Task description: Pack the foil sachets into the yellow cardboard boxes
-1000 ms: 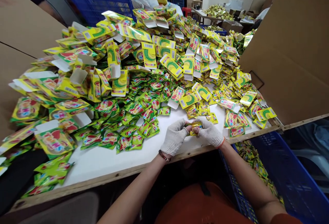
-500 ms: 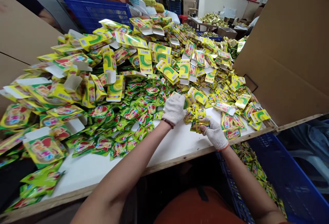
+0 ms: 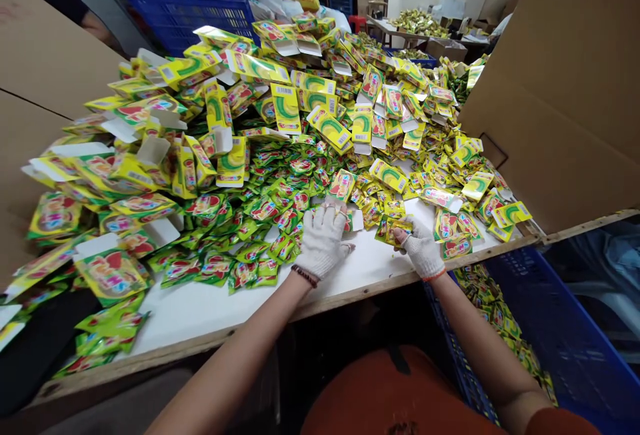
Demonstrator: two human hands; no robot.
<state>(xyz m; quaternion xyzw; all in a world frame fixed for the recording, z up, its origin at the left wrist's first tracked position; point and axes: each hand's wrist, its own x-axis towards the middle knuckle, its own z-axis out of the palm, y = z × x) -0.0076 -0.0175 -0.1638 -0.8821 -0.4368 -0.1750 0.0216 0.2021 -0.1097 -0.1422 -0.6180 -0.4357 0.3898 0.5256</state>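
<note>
My left hand [image 3: 324, 240], in a white knitted glove, is open with its fingers stretched forward and the thumb apart. It lies low over the white tabletop [image 3: 220, 312], beside a small yellow carton with a white flap [image 3: 355, 220]; whether its fingertips press on that carton I cannot tell. Another printed carton [image 3: 342, 185] lies just beyond the fingers. My right hand [image 3: 421, 248], gloved too, pinches small yellow candy packets [image 3: 389, 228] between thumb and fingers near the front edge. Left of my left hand, green sachets [image 3: 260, 208] are spread in a heap.
A big pile of open yellow cartons [image 3: 285, 108] covers the back and left. Cardboard panels [image 3: 560, 102] wall in the right and left sides. Below the right edge stands a blue crate [image 3: 550, 315] with packets in it. Another blue crate [image 3: 190, 18] is behind the pile.
My left hand has drawn back and left toward me, and its closed fingers have spread. My right hand keeps its packets almost in place. The view has shifted slightly.
</note>
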